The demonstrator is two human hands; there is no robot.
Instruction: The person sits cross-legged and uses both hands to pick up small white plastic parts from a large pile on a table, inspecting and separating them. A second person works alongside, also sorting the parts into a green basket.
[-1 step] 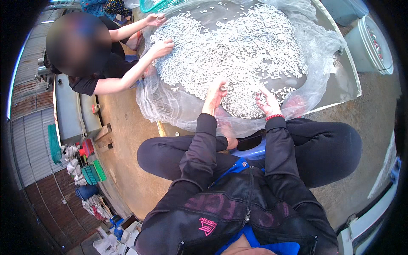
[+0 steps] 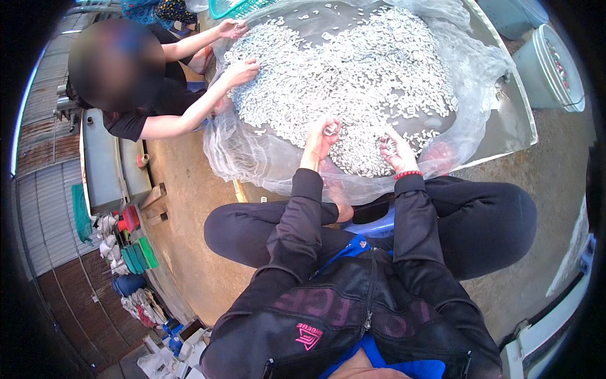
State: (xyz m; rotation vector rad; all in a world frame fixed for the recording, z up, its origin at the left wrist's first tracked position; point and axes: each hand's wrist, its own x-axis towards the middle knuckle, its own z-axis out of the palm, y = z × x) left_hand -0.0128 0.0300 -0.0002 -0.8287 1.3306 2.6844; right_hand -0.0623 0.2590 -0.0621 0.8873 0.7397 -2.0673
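Note:
A broad heap of small pale, ring-like pieces lies on sheer white netting in front of me. My left hand is over the heap's near edge, fingers curled round one of these small pieces. Just to its right, my right hand is closed on several similar pieces, partly hidden by the fingers. A red bead bracelet circles that wrist. The exact kind of the pieces is too small to make out.
A co-worker's hands work at the heap's left edge. A teal basket stands at the far left of the table. White buckets are at the right. My crossed legs are close below the netting.
My left fingers have shifted slightly, and the small piece in them shows more plainly. My right hand and the co-worker's hands look nearly the same.

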